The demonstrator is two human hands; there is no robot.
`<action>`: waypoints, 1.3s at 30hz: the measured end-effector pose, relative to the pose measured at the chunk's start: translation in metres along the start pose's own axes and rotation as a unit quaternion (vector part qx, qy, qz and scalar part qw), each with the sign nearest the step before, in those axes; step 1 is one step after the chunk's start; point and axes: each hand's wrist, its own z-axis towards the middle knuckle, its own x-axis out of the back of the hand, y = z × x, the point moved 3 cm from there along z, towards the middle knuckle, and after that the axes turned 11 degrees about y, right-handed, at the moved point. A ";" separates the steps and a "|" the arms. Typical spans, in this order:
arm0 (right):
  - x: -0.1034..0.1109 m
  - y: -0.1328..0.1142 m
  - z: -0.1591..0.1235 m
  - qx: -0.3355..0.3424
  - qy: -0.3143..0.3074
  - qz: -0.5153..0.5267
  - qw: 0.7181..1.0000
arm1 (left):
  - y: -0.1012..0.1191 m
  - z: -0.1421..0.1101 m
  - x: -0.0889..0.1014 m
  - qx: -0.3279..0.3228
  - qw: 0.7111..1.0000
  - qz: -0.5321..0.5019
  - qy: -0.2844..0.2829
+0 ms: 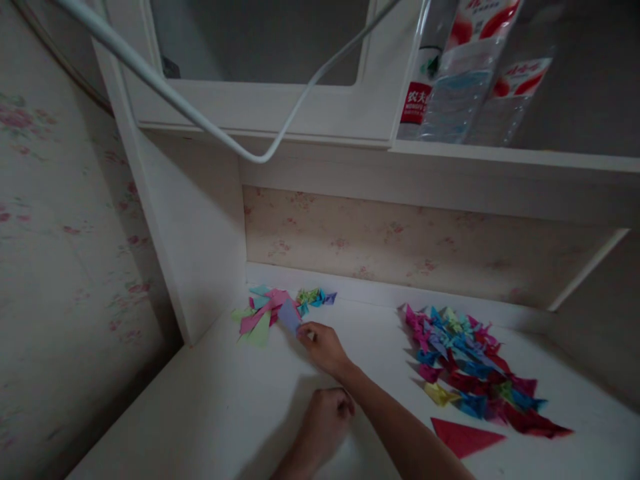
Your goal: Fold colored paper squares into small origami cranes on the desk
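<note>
Dim, greyish room (open white upper shelf (pixel 500 153) murkiest). Light from right: soft shadows fall leftward across flat white tabletop (pixel 220 407) beside multicoloured folded-paper heap (pixel 465 367). Bare left hand (pixel 327 417) soft-edged. Tall white side panel (pixel 200 233) slants, lens-stretched.

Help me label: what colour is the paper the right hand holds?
The paper is bluish purple; head view.

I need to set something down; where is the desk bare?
The white desk is bare left of the left hand, in front of the loose sheets. A smaller gap lies between the right hand and the folded papers. Crowded: the right side, with those and a red triangle, and the back left, under the sheets.
</note>
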 end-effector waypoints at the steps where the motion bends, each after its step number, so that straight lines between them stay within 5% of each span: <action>1: 0.009 0.003 -0.010 -0.023 0.017 0.020 0.999 | 0.001 0.000 0.001 -0.008 1.000 -0.003 0.003; 4: 0.034 0.017 -0.048 -0.132 0.077 0.181 0.971 | 0.005 0.001 0.004 -0.024 1.000 -0.006 0.008; 7: 0.057 0.031 -0.094 -0.263 0.129 0.377 0.879 | 0.008 0.000 0.006 -0.029 1.000 0.000 0.012; 10: 0.076 0.040 -0.137 -0.329 0.144 0.447 0.819 | 0.009 -0.002 0.008 -0.025 0.999 0.006 0.024; 13: 0.091 0.044 -0.170 -0.354 0.158 0.467 0.795 | 0.011 -0.006 0.009 -0.024 0.999 0.006 0.039; 18: 0.104 0.049 -0.196 -0.353 0.181 0.448 0.801 | 0.016 -0.011 0.008 -0.009 0.996 -0.054 0.068; 22: 0.107 0.053 -0.198 -0.306 0.199 0.406 0.838 | 0.020 -0.015 0.003 0.106 0.968 -0.200 0.108; 27: 0.115 0.052 -0.197 -0.192 0.212 0.314 0.905 | 0.028 -0.025 -0.015 0.249 0.879 -0.406 0.032; 31: 0.120 0.051 -0.198 -0.138 0.198 0.240 0.940 | 0.026 -0.025 -0.016 0.248 0.888 -0.387 0.027; 35: 0.119 0.057 -0.196 -0.186 0.196 0.273 0.923 | 0.022 -0.023 -0.013 0.189 0.928 -0.317 0.049; 39: 0.115 0.069 -0.195 -0.276 0.233 0.418 0.833 | 0.021 -0.023 -0.012 0.170 0.937 -0.300 0.063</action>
